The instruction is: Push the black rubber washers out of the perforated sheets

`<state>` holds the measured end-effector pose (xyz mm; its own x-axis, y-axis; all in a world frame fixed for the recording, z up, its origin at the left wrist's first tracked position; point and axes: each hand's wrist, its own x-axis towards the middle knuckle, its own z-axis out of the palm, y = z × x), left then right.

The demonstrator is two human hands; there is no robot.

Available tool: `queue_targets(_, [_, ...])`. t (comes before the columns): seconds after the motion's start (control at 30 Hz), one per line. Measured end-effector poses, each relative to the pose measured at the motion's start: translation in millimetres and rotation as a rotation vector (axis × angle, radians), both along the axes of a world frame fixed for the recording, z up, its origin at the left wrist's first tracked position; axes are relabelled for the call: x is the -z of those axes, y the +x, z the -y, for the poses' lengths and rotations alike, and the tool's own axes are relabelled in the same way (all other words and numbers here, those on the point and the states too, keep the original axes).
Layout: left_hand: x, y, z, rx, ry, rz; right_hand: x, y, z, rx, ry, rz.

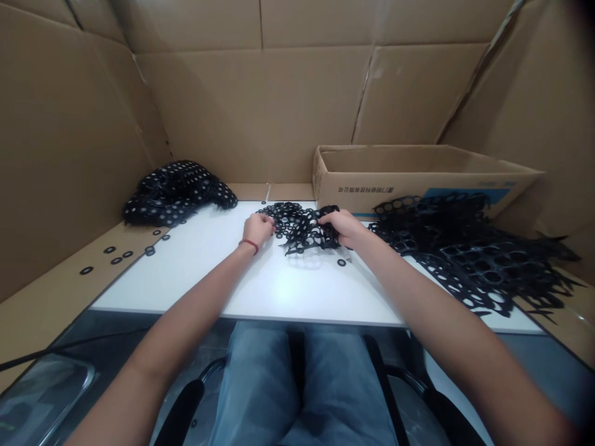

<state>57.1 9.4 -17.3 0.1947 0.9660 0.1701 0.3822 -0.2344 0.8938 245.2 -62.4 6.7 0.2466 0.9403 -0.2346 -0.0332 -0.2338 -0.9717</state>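
My right hand [341, 226] grips a black perforated rubber sheet [307, 238], its holes showing the white tabletop beneath. The sheet hangs to the left of my fingers, over the table's middle. My left hand [259, 229] is at its left side, thumb and fingers pinched together beside a pile of small black rings [286, 214]. Whatever those left fingertips hold, if anything, is too small to make out. One loose black ring [341, 262] lies just below my right hand.
A heap of black perforated sheets [181, 192] sits at the back left. More punched-out sheets [483, 248] spread over the right side. Behind them stands an open cardboard box [372, 189]. Several loose rings [116, 260] lie on the left. Cardboard walls [260, 105] surround the white table [195, 279].
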Motion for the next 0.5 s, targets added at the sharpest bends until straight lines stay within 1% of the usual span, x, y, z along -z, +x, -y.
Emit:
queue_targets(0.1, [1.1, 1.9, 4.5, -0.019, 0.120, -0.101, 3.0, 2.7, -1.1, -0.004, -0.041, 0.010])
queue_targets(0.17, [0.2, 8.9, 13.6, -0.015, 0.198, -0.119, 4.5, 1.8, -1.3, -0.022, -0.046, 0.007])
queue_targets(0.23, [-1.2, 15.9, 22.8, 0.019, 0.229, -0.116, 4.9, -0.2, -1.1, -0.031, -0.037, -0.001])
queue_targets(0.3, [-1.9, 20.1, 28.6, 0.082, 0.210, -0.100, 3.7, -2.6, -0.3, -0.036, -0.024, -0.017])
queue_targets(0.37, [-1.3, 21.6, 30.0, 0.141, 0.159, -0.061, 1.2, -5.0, 1.8, -0.032, -0.006, -0.040])
queue_targets(0.5, [0.0, 21.8, 26.4, 0.226, 0.001, 0.107, -4.8, -9.9, 7.4, -0.035, 0.056, -0.121])
